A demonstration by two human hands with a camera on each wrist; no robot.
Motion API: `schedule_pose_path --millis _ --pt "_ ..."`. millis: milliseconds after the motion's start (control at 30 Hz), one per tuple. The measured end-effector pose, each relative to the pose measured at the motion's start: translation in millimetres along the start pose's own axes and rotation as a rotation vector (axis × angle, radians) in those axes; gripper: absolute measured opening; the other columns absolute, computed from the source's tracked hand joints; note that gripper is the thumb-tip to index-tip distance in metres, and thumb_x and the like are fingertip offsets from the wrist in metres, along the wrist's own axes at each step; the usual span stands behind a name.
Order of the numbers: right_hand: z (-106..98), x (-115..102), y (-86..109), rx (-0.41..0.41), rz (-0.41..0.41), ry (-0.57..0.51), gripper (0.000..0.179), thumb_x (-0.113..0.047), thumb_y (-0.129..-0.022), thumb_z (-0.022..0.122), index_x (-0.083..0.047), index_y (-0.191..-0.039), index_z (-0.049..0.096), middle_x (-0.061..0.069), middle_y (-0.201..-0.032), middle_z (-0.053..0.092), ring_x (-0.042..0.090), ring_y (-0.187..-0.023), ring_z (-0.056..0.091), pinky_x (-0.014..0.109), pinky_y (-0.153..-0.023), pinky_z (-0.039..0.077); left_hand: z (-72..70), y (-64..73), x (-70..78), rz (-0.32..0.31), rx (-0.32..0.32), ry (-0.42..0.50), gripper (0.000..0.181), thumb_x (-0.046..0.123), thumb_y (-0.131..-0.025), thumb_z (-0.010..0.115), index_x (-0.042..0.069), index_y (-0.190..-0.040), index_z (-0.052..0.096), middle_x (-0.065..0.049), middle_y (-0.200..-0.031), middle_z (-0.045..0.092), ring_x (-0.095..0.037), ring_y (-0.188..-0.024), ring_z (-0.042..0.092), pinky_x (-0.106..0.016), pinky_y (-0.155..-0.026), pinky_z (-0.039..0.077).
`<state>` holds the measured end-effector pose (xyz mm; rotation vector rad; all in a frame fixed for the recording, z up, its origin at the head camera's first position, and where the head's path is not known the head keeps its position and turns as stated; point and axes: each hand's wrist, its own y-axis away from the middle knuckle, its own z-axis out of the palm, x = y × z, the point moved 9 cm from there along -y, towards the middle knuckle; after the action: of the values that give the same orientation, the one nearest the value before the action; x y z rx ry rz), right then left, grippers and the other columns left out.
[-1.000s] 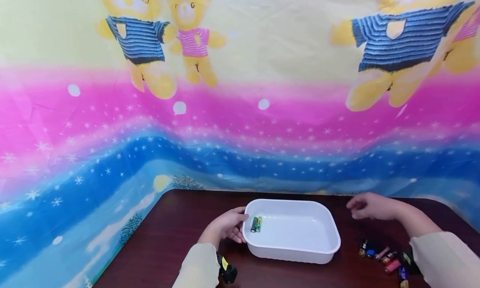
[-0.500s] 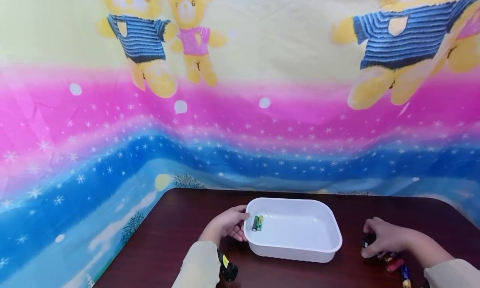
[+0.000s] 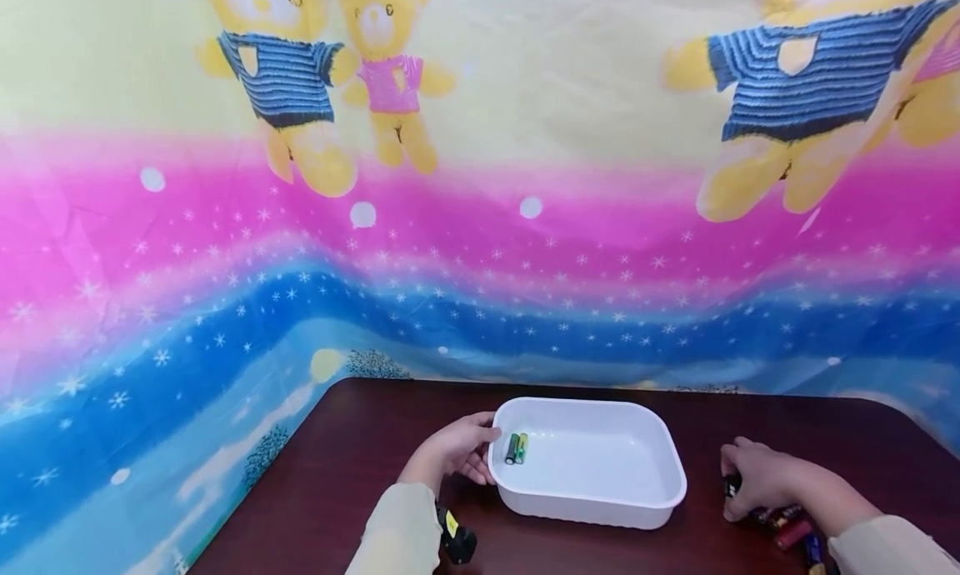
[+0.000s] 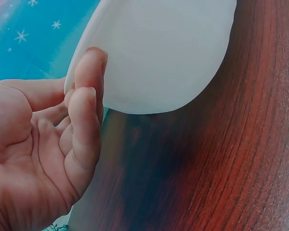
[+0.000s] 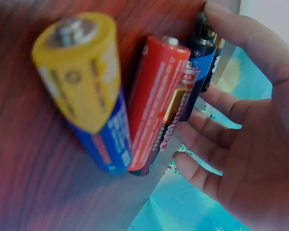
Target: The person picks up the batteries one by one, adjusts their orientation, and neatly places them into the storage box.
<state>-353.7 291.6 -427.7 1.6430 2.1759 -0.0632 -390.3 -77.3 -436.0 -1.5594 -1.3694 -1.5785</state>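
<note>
My left hand (image 3: 457,450) grips the left end of a white plastic tray (image 3: 588,508), thumb over the rim and fingers along the outside; the left wrist view shows the tray wall (image 4: 159,62) between them. Two green batteries (image 3: 515,448) lie side by side in the tray's left end. To the right of the tray, my right hand (image 3: 768,477) pinches a black battery (image 3: 732,485) between thumb and fingers, low over the table. Close by lie a red battery (image 5: 159,91), a black-and-blue battery (image 5: 201,60) and a larger yellow-and-blue battery (image 5: 82,72), partly overlapping in the right wrist view.
All of it is on a dark reddish-brown wooden table (image 3: 360,450). A cloth backdrop (image 3: 480,250) printed with bears and snowflakes hangs right behind the table's back edge. A black wrist camera (image 3: 457,543) sits on my left wrist.
My right hand has come down from above the table behind the batteries to the battery group and taken hold of a black one. The left hand and tray stay put.
</note>
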Motion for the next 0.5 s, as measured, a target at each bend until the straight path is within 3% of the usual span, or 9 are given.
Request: schedule_pose_path --millis 167,333,500 --pt "-5 -2 -0.2 0.056 -0.053 -0.068 0.045 -0.018 -0.056 0.081 -0.009 -0.086 0.049 0.004 -0.083 0.042 0.02 -0.072 0.043 0.03 -0.056 0.04 1.2 -0.4 1.0 -0.001 -0.008 -0.003 0.048 0.022 -0.097 0.047 0.011 -0.142 0.034 -0.024 -0.084 0.059 -0.022 -0.05 0.062 -0.032 -0.048 0.055" --pt "-9 -6 1.2 0.075 -0.146 -0.224 0.048 -0.008 -0.056 0.08 -0.003 -0.091 0.048 0.007 -0.085 0.045 0.021 -0.075 0.045 0.028 -0.056 0.043 1.8 -0.7 -1.1 -0.006 -0.014 -0.012 0.049 0.021 -0.097 0.047 0.01 -0.142 0.033 -0.024 -0.085 0.059 -0.022 -0.049 0.062 -0.032 -0.048 0.055" --pt "-14 -6 -0.5 0.091 -0.141 -0.439 0.055 0.008 -0.057 0.069 0.007 -0.107 0.045 0.013 -0.089 0.049 0.024 -0.074 0.048 0.032 -0.053 0.046 0.9 0.3 -0.2 0.002 -0.022 -0.013 0.048 0.021 -0.098 0.047 0.01 -0.142 0.033 -0.025 -0.084 0.059 -0.022 -0.05 0.063 -0.034 -0.049 0.055"
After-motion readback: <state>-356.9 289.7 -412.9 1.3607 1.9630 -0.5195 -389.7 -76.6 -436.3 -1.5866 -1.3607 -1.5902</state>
